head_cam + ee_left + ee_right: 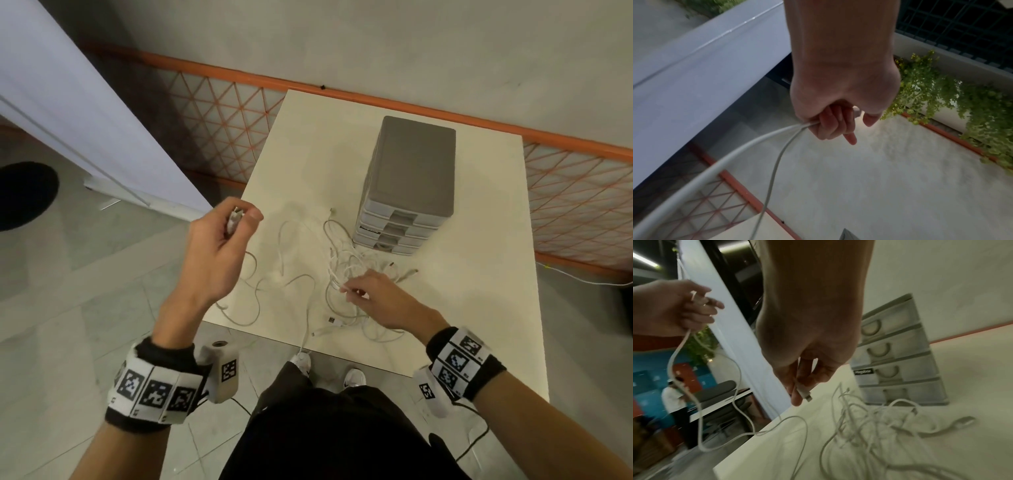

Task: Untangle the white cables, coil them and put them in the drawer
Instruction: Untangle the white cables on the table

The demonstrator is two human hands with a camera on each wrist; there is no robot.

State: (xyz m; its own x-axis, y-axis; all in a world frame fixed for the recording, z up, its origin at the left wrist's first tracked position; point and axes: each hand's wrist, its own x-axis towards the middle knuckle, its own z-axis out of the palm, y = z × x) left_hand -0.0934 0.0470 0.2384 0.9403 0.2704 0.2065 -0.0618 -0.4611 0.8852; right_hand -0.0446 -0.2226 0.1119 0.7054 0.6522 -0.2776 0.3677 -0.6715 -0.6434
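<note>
Pinched between our right hand's (807, 369) thumb and fingers is a white plug end (804, 391) of one cable, held low over the near part of the white table (479, 308), just above the tangle. Our left hand (219, 250) is raised over the table's left edge with its fingers curled round two cable ends (234, 219); in the left wrist view two white strands (764, 141) leave the fist and drop away toward the table.

Nearest us, loose white cables (301, 294) loop across the table's front, one strand hanging over the near edge and a USB plug (334, 321) lying flat close to our right hand. Just beyond the right hand the cables bunch into a dense knot (352, 263), with two more connector ends (407, 273) pointing out to the right.

Behind the knot, touching or nearly touching it, stands a grey four-drawer organiser (411, 178); all four drawers look pushed in, each with a curved handle recess (880, 348). Past the table runs an orange-framed mesh barrier (219, 113) against a pale wall, and a white panel (68, 102) leans at far left.
</note>
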